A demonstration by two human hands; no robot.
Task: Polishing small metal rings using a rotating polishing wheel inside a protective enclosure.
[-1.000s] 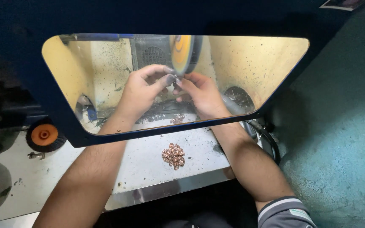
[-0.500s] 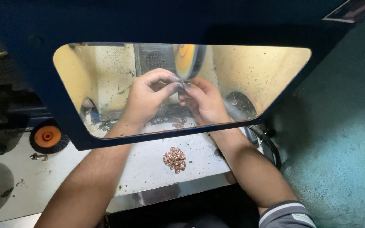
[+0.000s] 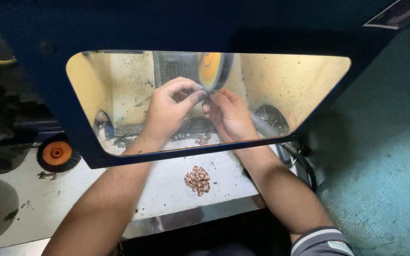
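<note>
Both my hands reach behind a clear shield with a dark blue frame point(image 3: 191, 154). My left hand point(image 3: 169, 106) and my right hand point(image 3: 228, 114) pinch a small piece point(image 3: 204, 97) together and hold it against the lower edge of a spinning orange polishing wheel point(image 3: 210, 70). The piece is almost hidden by my fingertips. A small heap of copper-coloured rings point(image 3: 198, 180) lies on the white bench point(image 3: 167, 189) between my forearms, in front of the shield.
An orange-hubbed brush wheel point(image 3: 57, 153) sits at the left under the frame. Yellow walls point(image 3: 281, 85) enclose the polishing booth. A dark hose point(image 3: 304, 170) curves by my right forearm. Teal floor point(image 3: 385, 180) lies to the right.
The view has shifted a little, so the window sits lower. My hands stay at the wheel, fingertips pressed closer under it.
</note>
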